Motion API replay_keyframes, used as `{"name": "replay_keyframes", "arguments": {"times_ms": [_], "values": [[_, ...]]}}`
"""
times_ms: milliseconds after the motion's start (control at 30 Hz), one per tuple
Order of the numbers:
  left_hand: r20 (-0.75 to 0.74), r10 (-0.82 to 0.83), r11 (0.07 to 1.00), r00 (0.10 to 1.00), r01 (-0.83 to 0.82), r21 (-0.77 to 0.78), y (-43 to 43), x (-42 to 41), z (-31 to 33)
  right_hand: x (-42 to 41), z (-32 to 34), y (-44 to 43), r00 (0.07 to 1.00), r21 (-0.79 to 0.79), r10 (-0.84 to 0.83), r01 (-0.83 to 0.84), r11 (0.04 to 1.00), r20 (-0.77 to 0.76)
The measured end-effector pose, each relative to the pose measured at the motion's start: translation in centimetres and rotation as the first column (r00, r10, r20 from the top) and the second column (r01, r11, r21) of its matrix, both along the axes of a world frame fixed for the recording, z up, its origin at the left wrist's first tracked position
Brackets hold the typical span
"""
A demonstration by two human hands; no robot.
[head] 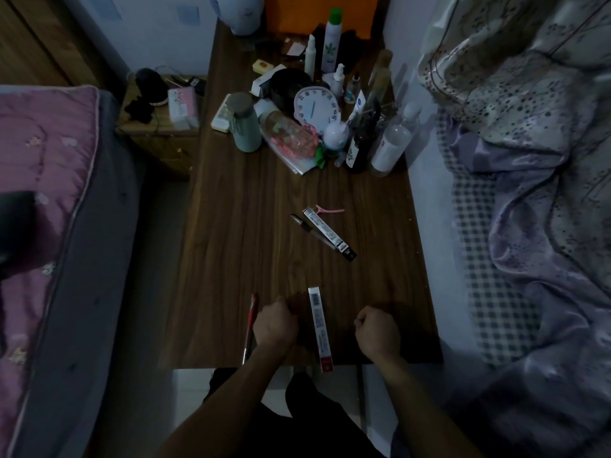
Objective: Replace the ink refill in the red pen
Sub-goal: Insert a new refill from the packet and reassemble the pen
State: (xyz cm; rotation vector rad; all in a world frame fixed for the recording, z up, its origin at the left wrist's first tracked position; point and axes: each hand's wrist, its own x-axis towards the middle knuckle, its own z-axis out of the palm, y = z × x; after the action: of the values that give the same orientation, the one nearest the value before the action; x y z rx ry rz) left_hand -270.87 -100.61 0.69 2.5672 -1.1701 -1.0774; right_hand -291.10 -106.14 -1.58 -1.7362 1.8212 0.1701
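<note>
A single wide-angle head view looks forward and steeply down from above the near edge of the desk (231,226), close over it, taking in its whole length to the far wall.

Red pen (254,309) partly behind left hand (276,325), contact unclear, refill pack (319,325) print too small to read

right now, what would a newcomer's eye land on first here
Two curled hands rest at the near edge of the table: the left hand beside the red pen, the right hand apart, with a long refill packet lying between them. At the far end, bottles crowd round a white clock.
</note>
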Motion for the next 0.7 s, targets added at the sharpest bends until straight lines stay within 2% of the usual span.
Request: {"name": "replay_keyframes", "arguments": {"times_ms": [100, 200, 333, 467, 567, 700], "values": [[-0.063, 0.007, 1.0, 0.998, -0.007, -0.005, 0.0, 0.0, 0.3, 0.0, 0.1, -0.2, 0.998, 0.042, -0.014, 0.012, 0.999, 0.06], [-0.112, -0.006, 0.998, 0.994, -0.001, -0.06, 0.3, 0.3, 0.8, 0.2, 0.9, -0.4, 0.974, 0.097, -0.096, 0.077, 0.992, 0.206], [-0.2, -0.016, 0.989, 0.98, -0.014, -0.149, 0.8, 0.7, 1.6, 1.1, 2.9, -0.3, 0.88, 0.143, -0.247, 0.206, 0.968, 0.406], [-0.145, -0.074, 0.964, 0.987, 0.034, -0.263, 1.5, 1.3, 3.3, 2.3, 5.4, -0.4, 0.769, 0.163, -0.34, 0.301, 0.94, 0.541], [-0.19, -0.115, 0.944, 0.975, 0.048, -0.327, 1.9, 1.9, 5.3, 3.4, 7.8, -0.6, 0.694, 0.167, -0.343, 0.31, 0.936, 0.633], [-0.289, -0.139, 0.909, 0.947, 0.006, -0.417, 2.4, 2.2, 8.6, 5.2, 11.0, -0.8, 0.649, 0.135, -0.26, 0.236, 0.962, 0.715]]}}
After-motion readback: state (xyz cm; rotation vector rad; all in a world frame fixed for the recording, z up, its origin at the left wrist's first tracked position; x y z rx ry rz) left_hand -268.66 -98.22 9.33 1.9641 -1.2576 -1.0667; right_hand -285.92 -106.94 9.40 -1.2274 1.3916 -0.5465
